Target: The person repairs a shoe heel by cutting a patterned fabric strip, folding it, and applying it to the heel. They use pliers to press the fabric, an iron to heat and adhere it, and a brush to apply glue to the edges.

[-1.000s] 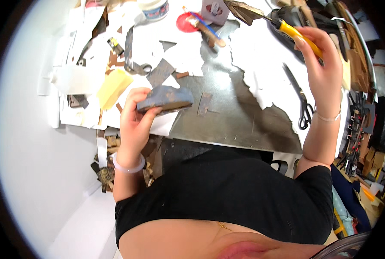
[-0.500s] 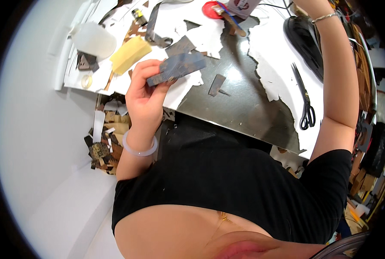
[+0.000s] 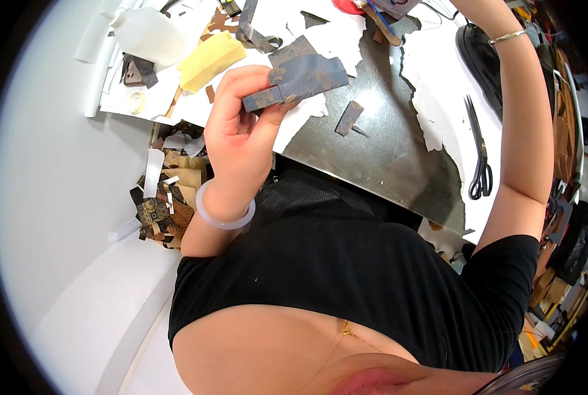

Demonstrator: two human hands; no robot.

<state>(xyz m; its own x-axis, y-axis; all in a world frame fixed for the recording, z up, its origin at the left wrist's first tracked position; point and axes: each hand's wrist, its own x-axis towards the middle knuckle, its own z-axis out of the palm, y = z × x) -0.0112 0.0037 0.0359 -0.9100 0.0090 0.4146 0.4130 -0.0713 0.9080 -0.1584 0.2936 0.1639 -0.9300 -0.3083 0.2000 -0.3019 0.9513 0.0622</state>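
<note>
My left hand [image 3: 241, 118] pinches a folded dark blue-grey patterned piece [image 3: 314, 76], leather or fabric, between thumb and fingers above the front of the table. Behind it lies a flat scrap [image 3: 293, 51] in a like pattern. My right arm reaches far across the table. Only the back part of my right hand [image 3: 480, 12] shows at the upper edge, near the dark cables; its fingers are out of the picture. A small dark patterned piece [image 3: 348, 118] and a thin pointed scrap beside it lie on the bare grey tabletop.
Black scissors [image 3: 480, 148] lie at the right, below a black shoe-shaped item [image 3: 475, 62]. At the left are a yellow block [image 3: 210, 59], a translucent jug [image 3: 150, 36] and a tape roll [image 3: 136, 102]. A heap of scraps [image 3: 159, 210] sits below the table's left edge.
My left hand has turned the folded piece, so more of its broad patterned face shows. The whole view has shifted a little. My right arm stays stretched out.
</note>
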